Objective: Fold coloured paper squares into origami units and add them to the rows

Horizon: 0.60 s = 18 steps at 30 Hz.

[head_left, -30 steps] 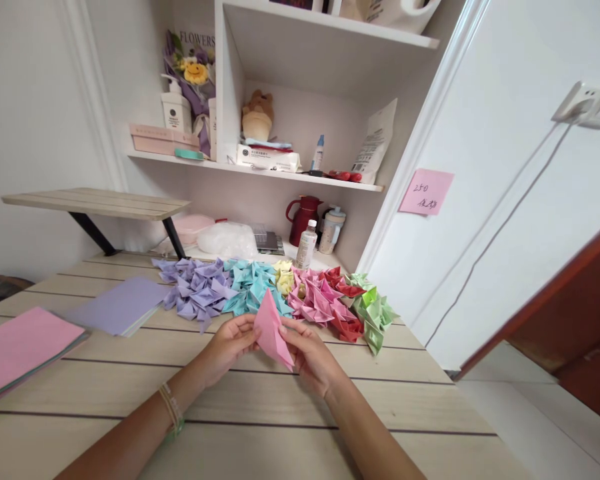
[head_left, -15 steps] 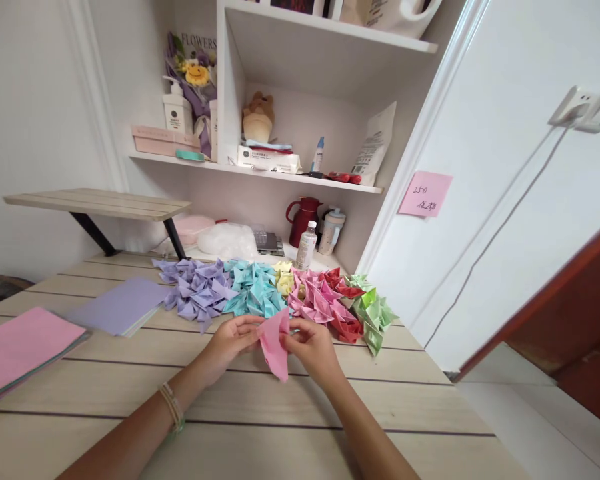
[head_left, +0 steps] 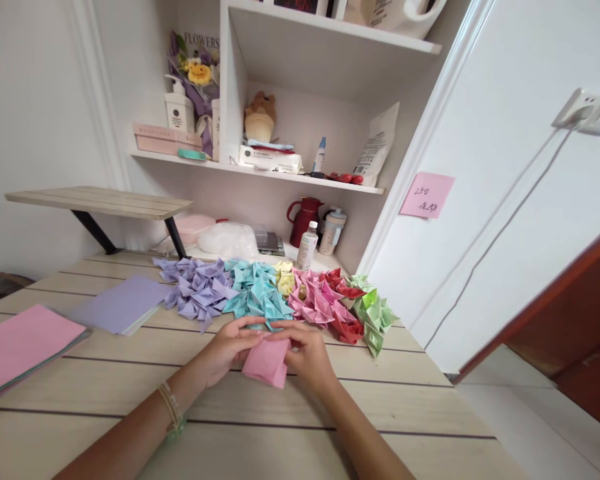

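A folded piece of pink paper (head_left: 266, 363) lies low over the wooden table (head_left: 260, 427), held from both sides. My left hand (head_left: 225, 350) pinches its left upper edge with the fingers curled. My right hand (head_left: 305, 353) grips its right side, fingers bent over the top. Just beyond my hands lies a row of folded paper pieces: purple (head_left: 197, 290), blue (head_left: 255, 290), yellow (head_left: 284, 279), pink (head_left: 315, 300), red (head_left: 345, 320) and green (head_left: 373, 313).
A stack of pink sheets (head_left: 23, 347) and a stack of purple sheets (head_left: 123, 305) lie on the left. A small raised shelf (head_left: 100, 200) stands at the back left. Wall shelves hold a red jug (head_left: 304, 220), bottles and boxes. The table's right edge is near the door.
The pink paper was held up on end and has been brought down and flattened toward the table. Both hands lowered with it and kept their grip.
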### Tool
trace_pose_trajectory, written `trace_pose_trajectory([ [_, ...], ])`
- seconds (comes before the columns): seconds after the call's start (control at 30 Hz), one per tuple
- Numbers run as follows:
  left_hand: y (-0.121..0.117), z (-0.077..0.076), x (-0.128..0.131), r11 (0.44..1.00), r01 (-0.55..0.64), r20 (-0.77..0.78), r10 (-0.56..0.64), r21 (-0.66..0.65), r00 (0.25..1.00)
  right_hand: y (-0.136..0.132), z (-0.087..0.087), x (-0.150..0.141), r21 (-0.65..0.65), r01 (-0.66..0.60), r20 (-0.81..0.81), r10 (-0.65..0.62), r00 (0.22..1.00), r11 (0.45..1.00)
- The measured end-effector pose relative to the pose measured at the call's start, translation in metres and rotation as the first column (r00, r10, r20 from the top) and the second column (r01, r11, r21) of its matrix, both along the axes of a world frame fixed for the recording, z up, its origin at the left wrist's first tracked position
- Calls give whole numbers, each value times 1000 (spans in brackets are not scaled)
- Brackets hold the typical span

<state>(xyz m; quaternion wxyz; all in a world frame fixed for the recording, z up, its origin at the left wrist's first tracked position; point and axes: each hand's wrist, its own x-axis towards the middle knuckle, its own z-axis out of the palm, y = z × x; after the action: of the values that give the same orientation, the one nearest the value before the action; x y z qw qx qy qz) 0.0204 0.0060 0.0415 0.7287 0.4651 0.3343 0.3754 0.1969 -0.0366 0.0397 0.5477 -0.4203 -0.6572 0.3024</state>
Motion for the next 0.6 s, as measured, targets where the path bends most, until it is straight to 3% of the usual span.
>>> trace_pose_trajectory([
  [0.1,4,0,-1,996,-57,-8,57,63,998,0,6,4,-204,-201,-193,162,968,958],
  [0.2,6,1,-1,988,-76,-41,83,137,996,0,9,5,-280,-294,-298,208,931,914],
  [0.3,5,3,0,982,-83,-51,93,168,994,2,7,5,-277,-184,-308,94,947,943],
  [0.43,5,6,0,993,-58,-5,59,107,998,8,0,8,-244,-4,-334,-80,939,970],
  [0.6,9,3,-1,997,-10,-32,13,74,999,11,0,11,-248,-21,-436,-92,895,969],
])
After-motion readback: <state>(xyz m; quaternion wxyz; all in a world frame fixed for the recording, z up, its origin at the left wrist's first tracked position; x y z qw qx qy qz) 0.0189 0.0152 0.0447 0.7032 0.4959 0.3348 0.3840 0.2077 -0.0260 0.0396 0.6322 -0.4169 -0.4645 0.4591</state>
